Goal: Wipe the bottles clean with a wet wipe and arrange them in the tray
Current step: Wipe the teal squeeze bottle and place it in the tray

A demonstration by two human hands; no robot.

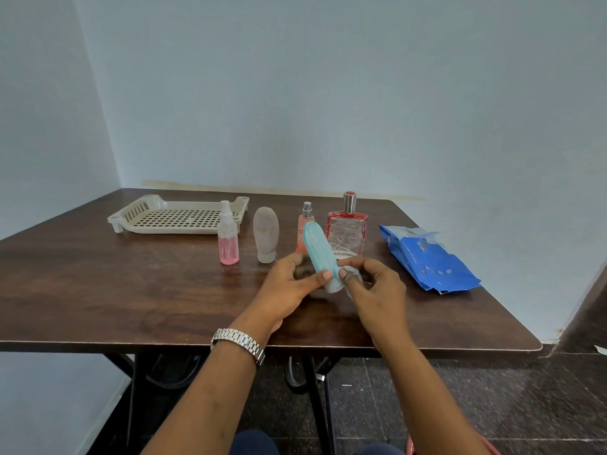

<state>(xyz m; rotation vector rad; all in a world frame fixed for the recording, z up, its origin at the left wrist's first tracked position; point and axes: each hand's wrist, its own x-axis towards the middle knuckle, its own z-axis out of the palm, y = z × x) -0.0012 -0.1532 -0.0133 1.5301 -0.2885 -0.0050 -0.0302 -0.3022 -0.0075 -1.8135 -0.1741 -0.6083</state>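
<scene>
On the far left of the dark brown wooden table (98, 274) sits a beige perforated plastic tray (177, 215), holding nothing inside it. Just to its right, in front of its near right corner, a small clear spray bottle with pink liquid (228, 239) stands upright. Beside that stands a greyish-white squeeze tube (265, 234), resting upside down on its cap.

Next comes the left hand (289, 290), a silver metal link watch (239, 343) on its wrist. Its thumb and fingers are closed around the lower part of a light blue squeeze tube (318, 254), which is lifted above the table and tilted, cap end down and rounded end leaning up and left. Behind the tube, a slim pink spray bottle with a silver nozzle (304, 226) stands partly hidden, and just right of it a square clear glass perfume bottle with red edges and a silver cap (346, 231) stands upright.

The right hand (371, 290) pinches near the tube's cap with thumb and forefinger, a bit of white wet wipe (356, 280) bunched under the fingers; how much of it there is cannot be told.

Further right, well apart from the bottles, a blue wet wipe packet (430, 257) lies flat with its flap peeled open.
</scene>
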